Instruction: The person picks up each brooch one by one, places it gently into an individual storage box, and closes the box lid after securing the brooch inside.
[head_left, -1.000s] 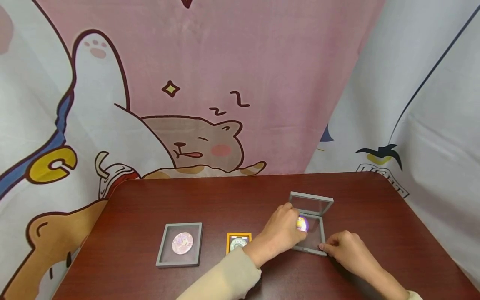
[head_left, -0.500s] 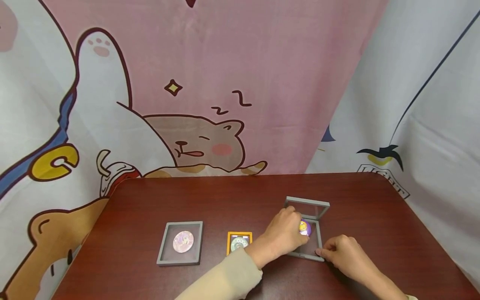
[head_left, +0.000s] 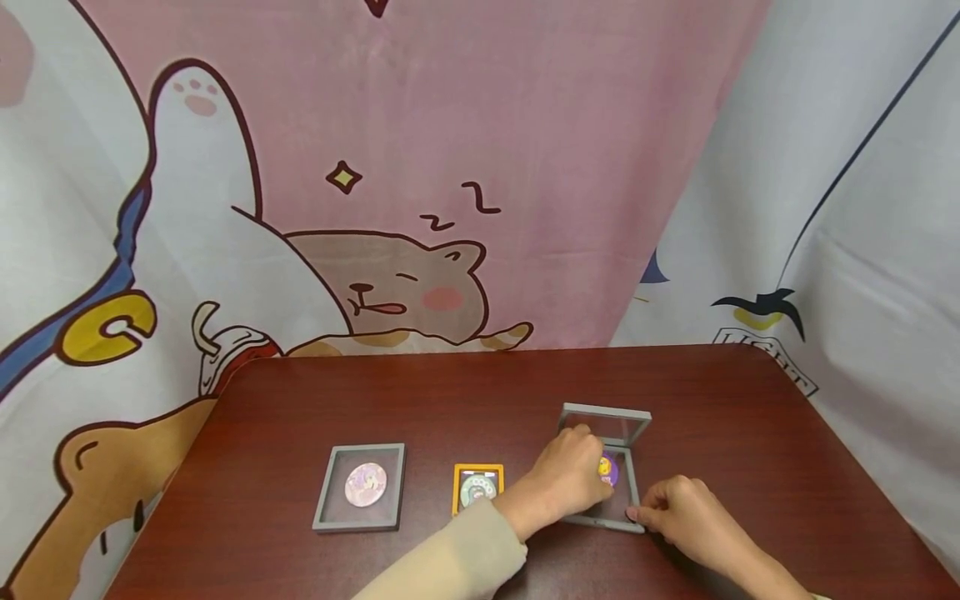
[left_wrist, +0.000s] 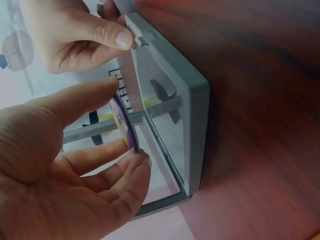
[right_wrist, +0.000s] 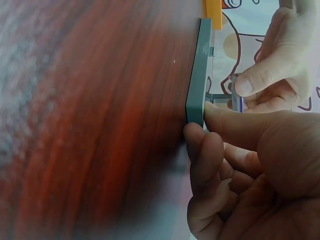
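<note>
My left hand [head_left: 567, 473] pinches a round purple badge [head_left: 608, 469] by its edge. In the left wrist view the badge [left_wrist: 125, 122] stands tilted between thumb and fingers, inside the opened grey display case. The case [head_left: 631, 475] lies on the table with its clear lid [head_left: 603, 427] raised at the far side. My right hand [head_left: 693, 518] pinches the near right corner of the case between thumb and finger, seen close in the right wrist view, where the case [right_wrist: 199, 75] shows edge-on. The left hand hides the case's left part in the head view.
Left on the brown table [head_left: 420, 400] lies a shut grey case [head_left: 360, 525] holding a pink round badge [head_left: 366, 485]. A small orange-framed case [head_left: 478, 468] sits between the two grey ones, partly behind my left wrist. A printed curtain [head_left: 570, 167] hangs behind the table.
The opened case has slid toward me and a little left, with my right hand moving along at its corner. My left hand has come slightly nearer, still pinching the purple badge.
</note>
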